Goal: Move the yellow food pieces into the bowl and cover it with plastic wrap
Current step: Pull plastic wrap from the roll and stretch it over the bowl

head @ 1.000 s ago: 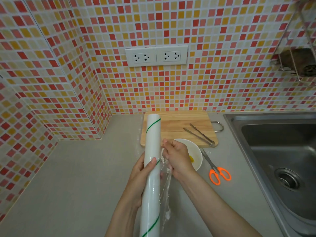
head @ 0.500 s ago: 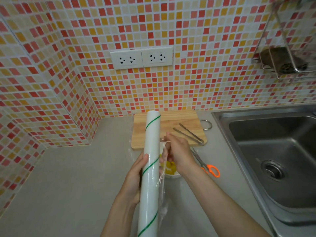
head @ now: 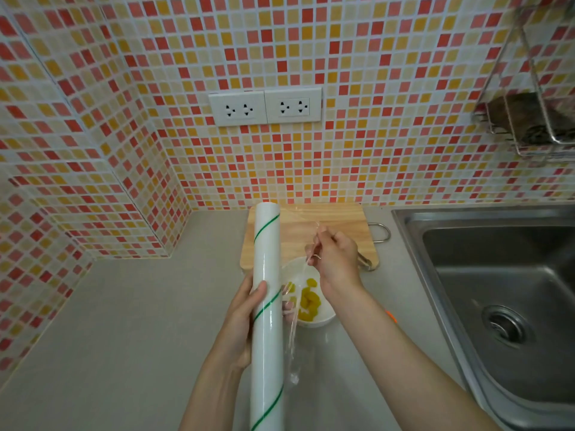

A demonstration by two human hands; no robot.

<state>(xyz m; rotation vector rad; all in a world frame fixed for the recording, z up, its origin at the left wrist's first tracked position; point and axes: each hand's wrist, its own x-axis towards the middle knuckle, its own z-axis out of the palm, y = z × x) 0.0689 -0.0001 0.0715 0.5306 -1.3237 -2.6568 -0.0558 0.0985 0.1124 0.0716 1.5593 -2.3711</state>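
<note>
My left hand (head: pixel 242 318) grips a long white roll of plastic wrap (head: pixel 268 321) with a green spiral stripe, held upright above the counter. My right hand (head: pixel 336 259) pinches the free edge of the clear film (head: pixel 294 334) and holds it out to the right of the roll. Under the film stands a white bowl (head: pixel 323 318) with yellow food pieces (head: pixel 308 301) inside. Part of the bowl is hidden by the roll and my right wrist.
A wooden cutting board (head: pixel 336 217) lies behind the bowl, with metal tongs (head: pixel 365 261) at its right edge. Orange scissor handles (head: pixel 391 316) peek out beside my right forearm. A steel sink (head: pixel 504 293) fills the right side. The tiled wall corner juts out at the left.
My right hand has drawn the film edge away from the roll, up and to the right. The bowl's yellow pieces now show through the stretched film. The camera has shifted and tilted.
</note>
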